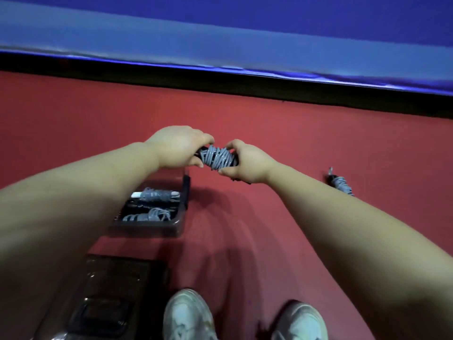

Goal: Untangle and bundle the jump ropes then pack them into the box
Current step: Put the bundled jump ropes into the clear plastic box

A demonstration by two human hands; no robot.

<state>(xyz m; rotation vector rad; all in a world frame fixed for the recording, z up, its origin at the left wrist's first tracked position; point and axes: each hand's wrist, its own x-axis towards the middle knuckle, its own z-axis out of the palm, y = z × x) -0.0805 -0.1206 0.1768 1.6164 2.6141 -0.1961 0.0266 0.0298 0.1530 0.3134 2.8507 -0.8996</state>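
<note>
A grey jump rope bundle (219, 158), wound around its dark handles, is held in the air between both hands above the red floor. My left hand (180, 147) grips its left end and my right hand (246, 161) grips its right end. Below my left forearm a dark clear plastic box (180, 218) sits on the floor with two bundled grey ropes (155, 195) inside. Another bundled grey rope (341, 184) lies on the floor at the right, partly hidden by my right forearm.
A dark plastic lid (107, 298) lies on the floor at the lower left, near my two white shoes (188, 315). A blue padded wall (220, 38) with a black base strip runs across the back of the red floor.
</note>
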